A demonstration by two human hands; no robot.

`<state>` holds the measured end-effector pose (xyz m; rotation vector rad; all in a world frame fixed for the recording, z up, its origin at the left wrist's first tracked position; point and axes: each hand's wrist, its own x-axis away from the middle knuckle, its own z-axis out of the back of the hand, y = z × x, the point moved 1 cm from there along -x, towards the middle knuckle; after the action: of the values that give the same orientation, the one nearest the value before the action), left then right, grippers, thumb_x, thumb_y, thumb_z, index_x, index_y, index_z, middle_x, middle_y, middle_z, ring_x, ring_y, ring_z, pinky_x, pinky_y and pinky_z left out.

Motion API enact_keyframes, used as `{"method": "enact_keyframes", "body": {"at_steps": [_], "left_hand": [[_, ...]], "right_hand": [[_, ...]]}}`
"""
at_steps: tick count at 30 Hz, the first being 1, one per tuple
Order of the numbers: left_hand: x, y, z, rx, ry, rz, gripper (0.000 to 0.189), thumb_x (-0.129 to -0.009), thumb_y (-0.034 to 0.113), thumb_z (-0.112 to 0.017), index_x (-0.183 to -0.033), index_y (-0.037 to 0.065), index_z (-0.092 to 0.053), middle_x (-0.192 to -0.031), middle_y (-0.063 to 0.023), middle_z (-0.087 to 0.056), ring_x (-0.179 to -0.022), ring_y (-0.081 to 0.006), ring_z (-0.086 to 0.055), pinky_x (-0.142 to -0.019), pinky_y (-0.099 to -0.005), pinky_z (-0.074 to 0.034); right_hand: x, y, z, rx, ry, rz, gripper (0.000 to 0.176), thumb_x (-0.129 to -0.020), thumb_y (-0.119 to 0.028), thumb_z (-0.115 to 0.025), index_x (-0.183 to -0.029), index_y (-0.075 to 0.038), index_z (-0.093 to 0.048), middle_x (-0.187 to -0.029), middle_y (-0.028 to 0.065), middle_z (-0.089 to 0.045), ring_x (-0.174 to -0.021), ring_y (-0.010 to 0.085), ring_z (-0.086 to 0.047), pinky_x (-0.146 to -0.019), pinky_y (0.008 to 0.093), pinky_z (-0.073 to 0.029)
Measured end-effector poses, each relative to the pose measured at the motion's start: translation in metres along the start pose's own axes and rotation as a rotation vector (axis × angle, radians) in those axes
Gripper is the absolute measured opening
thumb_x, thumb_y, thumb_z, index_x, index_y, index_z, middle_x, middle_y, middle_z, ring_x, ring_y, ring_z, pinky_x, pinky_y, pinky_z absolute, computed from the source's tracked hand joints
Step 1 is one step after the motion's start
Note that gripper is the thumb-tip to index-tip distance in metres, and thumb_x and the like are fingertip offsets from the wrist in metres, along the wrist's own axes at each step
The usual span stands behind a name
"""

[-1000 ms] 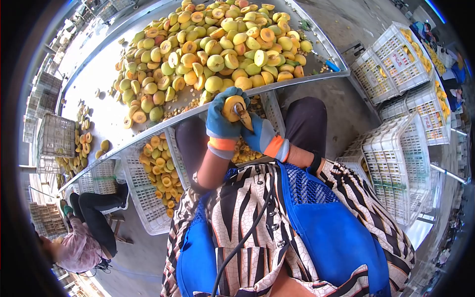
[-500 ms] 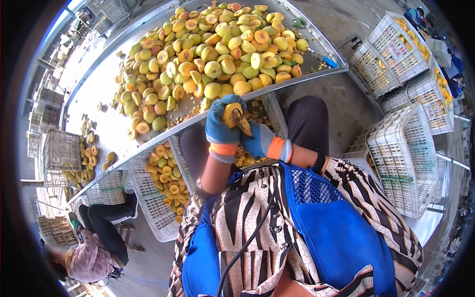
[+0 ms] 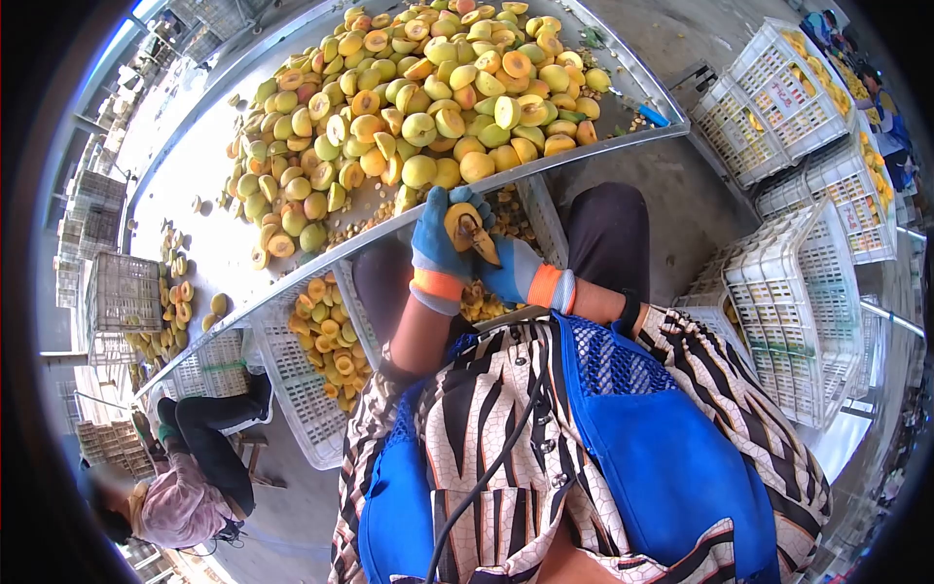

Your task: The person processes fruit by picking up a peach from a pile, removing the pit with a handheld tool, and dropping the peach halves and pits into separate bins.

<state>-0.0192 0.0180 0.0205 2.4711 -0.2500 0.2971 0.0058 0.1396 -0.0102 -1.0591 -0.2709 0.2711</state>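
Note:
In my gloved left hand (image 3: 438, 241), at the tray's near edge, is a yellow peach half (image 3: 463, 226), its cut face turned up with a dark hollow in the middle. My gloved right hand (image 3: 514, 271) is closed around a small tan, pointed tool (image 3: 484, 247), whose tip reaches the peach's hollow. Just beyond both hands, a large heap of halved and whole peaches (image 3: 418, 127) lies on the metal tray (image 3: 637, 146). Below my hands, a crate between my knees holds more fruit, partly hidden by my arms.
A white crate of peach halves (image 3: 311, 428) stands left of my legs. Stacked white crates (image 3: 778, 107) rise on the right, some filled with fruit. A blue-handled tool (image 3: 653, 116) lies in the tray's right corner. Another person (image 3: 185, 496) sits at lower left.
The peach half has turned so its hollow shows more plainly. My left fingers have opened out a little around it. Both hands stay in nearly the same place.

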Motion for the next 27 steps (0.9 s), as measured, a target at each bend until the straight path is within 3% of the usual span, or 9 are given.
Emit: {"method": "enact_keyframes", "body": {"at_steps": [3, 6, 12, 15, 19, 22, 24, 27], "left_hand": [[0.004, 0.004, -0.011, 0.035, -0.053, -0.008, 0.033, -0.093, 0.037, -0.051, -0.092, 0.005, -0.06, -0.088, -0.0092, -0.062, -0.083, -0.0247, -0.06, -0.075, -0.0386, -0.051], [0.005, 0.005, -0.015, 0.122, -0.05, -0.024, 0.032, -0.094, 0.037, -0.05, -0.092, 0.006, -0.059, -0.089, -0.0095, -0.062, -0.086, -0.0249, -0.059, -0.077, -0.0396, -0.051], [0.001, 0.002, -0.012, 0.147, 0.013, -0.113, 0.032, -0.096, 0.034, -0.047, -0.09, 0.005, -0.059, -0.089, -0.0101, -0.061, -0.084, -0.0251, -0.059, -0.076, -0.0411, -0.052], [0.003, 0.0, -0.011, 0.125, -0.004, -0.147, 0.032, -0.096, 0.034, -0.047, -0.089, 0.005, -0.059, -0.089, -0.0107, -0.061, -0.083, -0.0253, -0.059, -0.076, -0.041, -0.052], [0.002, -0.002, -0.005, 0.104, -0.025, -0.127, 0.032, -0.095, 0.034, -0.049, -0.088, 0.005, -0.059, -0.087, -0.0115, -0.061, -0.081, -0.0252, -0.059, -0.075, -0.0405, -0.051], [-0.001, -0.006, 0.009, 0.05, -0.058, -0.111, 0.031, -0.095, 0.035, -0.048, -0.091, 0.007, -0.058, -0.089, -0.0102, -0.061, -0.083, -0.0258, -0.059, -0.078, -0.0417, -0.051], [-0.002, -0.006, 0.005, 0.006, -0.084, -0.107, 0.029, -0.095, 0.036, -0.048, -0.094, 0.008, -0.056, -0.09, -0.0088, -0.06, -0.085, -0.0264, -0.059, -0.081, -0.0429, -0.05], [0.007, 0.001, -0.008, 0.024, -0.057, -0.134, 0.034, -0.095, 0.036, -0.049, -0.089, 0.005, -0.059, -0.088, -0.0117, -0.062, -0.081, -0.0262, -0.06, -0.076, -0.0404, -0.051]], "right_hand": [[0.002, -0.001, 0.004, 0.178, 0.11, 0.116, 0.027, -0.08, -0.019, -0.061, -0.101, -0.003, -0.058, -0.081, 0.0249, -0.062, -0.078, 0.0433, -0.06, -0.064, 0.048, -0.048], [0.005, -0.008, 0.006, 0.115, 0.24, 0.187, 0.025, -0.08, -0.02, -0.063, -0.099, -0.003, -0.059, -0.081, 0.0239, -0.063, -0.075, 0.0424, -0.062, -0.059, 0.0457, -0.049], [0.0, -0.005, 0.0, 0.1, 0.23, 0.166, 0.026, -0.08, -0.019, -0.061, -0.1, -0.003, -0.057, -0.081, 0.0248, -0.063, -0.077, 0.044, -0.06, -0.063, 0.0489, -0.048], [0.004, -0.011, 0.001, 0.168, 0.166, 0.074, 0.025, -0.08, -0.019, -0.061, -0.099, -0.003, -0.058, -0.081, 0.0235, -0.063, -0.079, 0.0433, -0.06, -0.065, 0.0475, -0.049], [-0.002, 0.001, -0.005, 0.056, 0.108, 0.108, 0.025, -0.079, -0.019, -0.061, -0.099, -0.003, -0.06, -0.083, 0.023, -0.064, -0.083, 0.0432, -0.06, -0.068, 0.0466, -0.05], [0.002, -0.014, 0.001, 0.133, -0.038, 0.002, 0.025, -0.081, -0.018, -0.058, -0.099, -0.003, -0.061, -0.079, 0.0224, -0.065, -0.074, 0.0387, -0.064, -0.065, 0.043, -0.052], [0.008, -0.036, 0.012, -0.228, -0.304, -0.285, 0.021, -0.081, -0.015, -0.055, -0.096, 0.0, -0.058, -0.067, 0.0146, -0.062, -0.049, 0.0257, -0.061, -0.043, 0.0376, -0.049], [0.01, -0.04, 0.013, -0.274, -0.264, -0.317, 0.019, -0.082, -0.014, -0.052, -0.094, 0.0, -0.058, -0.062, 0.0119, -0.059, -0.043, 0.0202, -0.056, -0.037, 0.035, -0.045]]}}
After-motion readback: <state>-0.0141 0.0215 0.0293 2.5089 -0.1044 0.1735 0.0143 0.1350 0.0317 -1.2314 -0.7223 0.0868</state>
